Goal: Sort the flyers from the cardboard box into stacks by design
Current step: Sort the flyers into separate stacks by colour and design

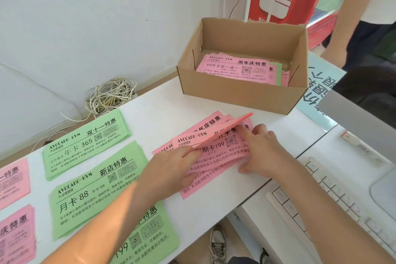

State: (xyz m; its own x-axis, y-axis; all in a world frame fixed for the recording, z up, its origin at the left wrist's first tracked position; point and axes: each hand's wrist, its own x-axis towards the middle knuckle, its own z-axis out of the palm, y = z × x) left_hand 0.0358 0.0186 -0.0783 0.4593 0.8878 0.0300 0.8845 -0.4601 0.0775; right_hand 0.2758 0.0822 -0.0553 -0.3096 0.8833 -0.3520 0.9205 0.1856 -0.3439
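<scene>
Pink flyers (pixel 216 150) fanned at frame centre, likely to read each design. Left hand (pixel 171 167) pinching the fan's left edge, right hand (pixel 263 152) gripping its right side, one sheet lifted. Cardboard box (pixel 242 94) upper centre, holding unsorted flyers (pixel 235 66), pink topmost, green beneath. Sorted green stacks (pixel 85 143) at left.

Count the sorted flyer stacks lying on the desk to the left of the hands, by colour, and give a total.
Green stacks: 3
Pink stacks: 2
Total: 5
Not counted: the pink flyers that the left hand and right hand hold.
</scene>
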